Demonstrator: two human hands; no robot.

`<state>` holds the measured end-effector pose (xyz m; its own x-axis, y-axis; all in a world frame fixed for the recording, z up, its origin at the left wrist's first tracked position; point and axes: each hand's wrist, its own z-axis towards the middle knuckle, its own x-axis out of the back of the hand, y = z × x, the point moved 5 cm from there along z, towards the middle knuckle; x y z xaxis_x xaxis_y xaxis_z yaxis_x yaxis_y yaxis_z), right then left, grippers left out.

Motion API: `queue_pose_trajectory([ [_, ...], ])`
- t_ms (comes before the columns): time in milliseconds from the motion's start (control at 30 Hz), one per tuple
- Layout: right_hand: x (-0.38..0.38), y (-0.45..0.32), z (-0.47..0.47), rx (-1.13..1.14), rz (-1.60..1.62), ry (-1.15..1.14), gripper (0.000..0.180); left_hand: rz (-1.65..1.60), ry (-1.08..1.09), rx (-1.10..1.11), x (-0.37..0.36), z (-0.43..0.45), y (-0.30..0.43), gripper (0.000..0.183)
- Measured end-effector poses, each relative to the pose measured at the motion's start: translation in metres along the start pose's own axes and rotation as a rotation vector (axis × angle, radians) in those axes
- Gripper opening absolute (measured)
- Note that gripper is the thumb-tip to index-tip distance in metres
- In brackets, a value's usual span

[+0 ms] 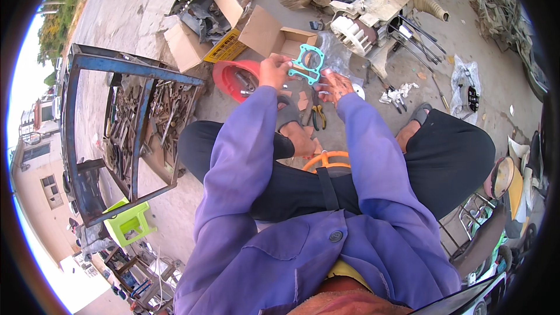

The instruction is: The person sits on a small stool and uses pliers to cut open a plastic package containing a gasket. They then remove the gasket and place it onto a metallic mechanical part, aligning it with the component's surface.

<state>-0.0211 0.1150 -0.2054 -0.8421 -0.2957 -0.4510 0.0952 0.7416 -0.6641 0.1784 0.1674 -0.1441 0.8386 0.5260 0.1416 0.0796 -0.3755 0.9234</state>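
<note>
My left hand (275, 71) pinches a thin teal engine cylinder gasket (302, 73) by its left side. The gasket has one large round opening and several smaller holes. At its lower right edge is my right hand (336, 86), thumb close against it and fingers bent below; whether they grip it I cannot tell. Under the hands lie pliers (323, 117) with yellow and green handles on the concrete. An opened small cardboard box (298, 39) sits just beyond the gasket, with clear plastic wrapping (334, 54) beside it.
Ahead stands a dirty engine (372, 22) with a white fan and protruding studs. A red bowl (223, 74) holds metal parts; a carton (186, 48) holds dark parts. Leftward are a blue metal frame (135, 70) with tools and a green stool (131, 223). A bagged part (472, 96) lies right.
</note>
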Motion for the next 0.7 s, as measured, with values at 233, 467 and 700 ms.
queue_pose_trajectory([
  [233,0.003,0.022,0.003,0.105,0.000,0.048,0.028,0.062,-0.078,0.088,-0.013,0.002,-0.020,0.015],
  [467,0.028,0.014,0.023,0.436,-0.791,0.170,0.017,0.039,0.078,0.105,0.018,0.010,-0.050,0.017],
  [700,0.023,-0.013,0.062,0.641,-1.226,0.318,0.023,-0.062,0.176,0.155,0.027,0.005,-0.047,0.016],
])
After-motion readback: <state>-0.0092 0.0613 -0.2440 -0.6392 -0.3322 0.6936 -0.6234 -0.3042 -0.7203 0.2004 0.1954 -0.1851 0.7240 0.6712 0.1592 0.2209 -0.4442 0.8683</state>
